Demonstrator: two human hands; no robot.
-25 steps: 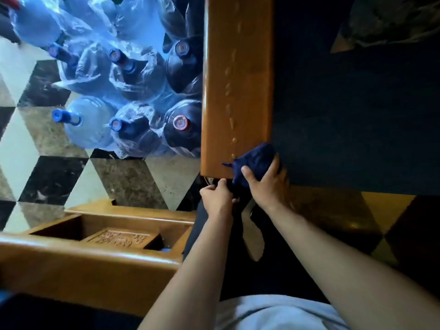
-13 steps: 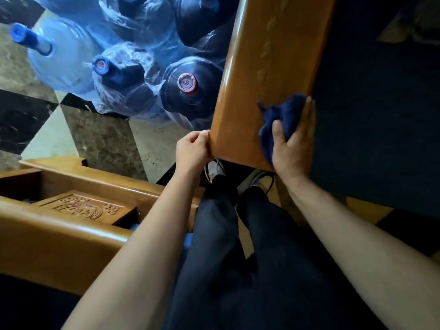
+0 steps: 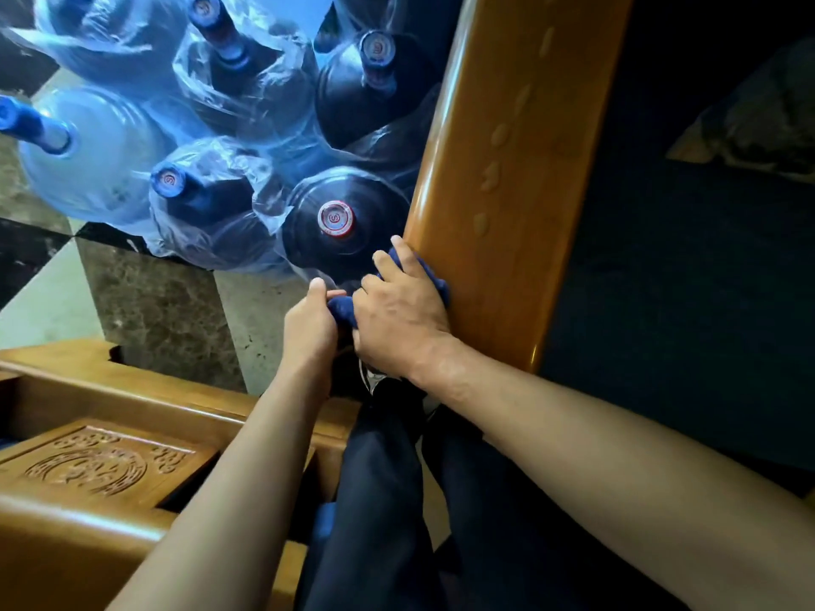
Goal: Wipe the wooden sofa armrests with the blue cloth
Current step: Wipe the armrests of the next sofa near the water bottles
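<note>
A glossy wooden armrest (image 3: 516, 178) runs from the top of the view down to the middle, with several water drops along its top. The dark blue cloth (image 3: 342, 308) is bunched at the armrest's left edge near its front end. My right hand (image 3: 399, 317) grips the cloth and presses it against that left edge. My left hand (image 3: 311, 321) pinches the loose end of the cloth just left of the right hand. Most of the cloth is hidden under my right hand.
Several large water bottles (image 3: 335, 222) wrapped in plastic stand on the tiled floor (image 3: 154, 297) left of the armrest. The dark blue sofa seat (image 3: 670, 266) lies to its right. A carved wooden side table (image 3: 97, 465) sits at lower left. My legs (image 3: 397, 500) are below.
My right hand has carried the cloth from the armrest's right side across to its left edge. My left hand has left the armrest corner and taken hold of the cloth's end.
</note>
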